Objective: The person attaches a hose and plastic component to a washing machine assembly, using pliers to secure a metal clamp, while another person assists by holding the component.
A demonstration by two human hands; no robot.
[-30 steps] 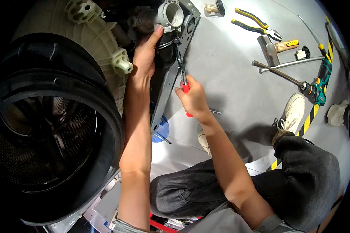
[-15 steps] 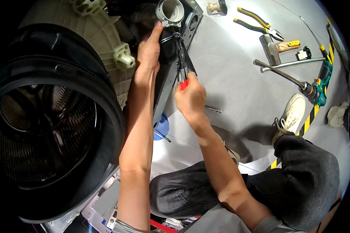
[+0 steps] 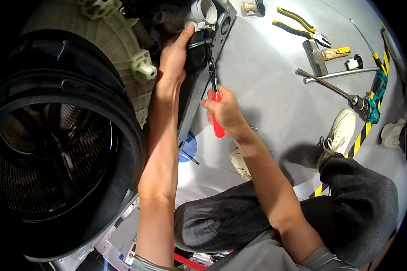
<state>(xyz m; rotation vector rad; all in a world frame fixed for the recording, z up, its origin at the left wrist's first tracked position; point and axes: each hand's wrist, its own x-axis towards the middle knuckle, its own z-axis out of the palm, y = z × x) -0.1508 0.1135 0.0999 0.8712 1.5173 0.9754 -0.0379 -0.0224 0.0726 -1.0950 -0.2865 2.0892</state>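
Grey floor [image 3: 267, 58], striped tape [image 3: 364, 135], hammer [image 3: 319, 54], yellow-handled pliers [image 3: 300, 25]

red-handled pliers [image 3: 214, 86] point up, nose at the black hose's [image 3: 195, 56] clamp.

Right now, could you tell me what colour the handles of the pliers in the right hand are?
Red, on the pliers in the right hand; head view.

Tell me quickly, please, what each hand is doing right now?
Left hand: pressed on the black hose by the grey pump housing; whether it grips cannot be told.
Right hand: closed on the red-handled pliers.
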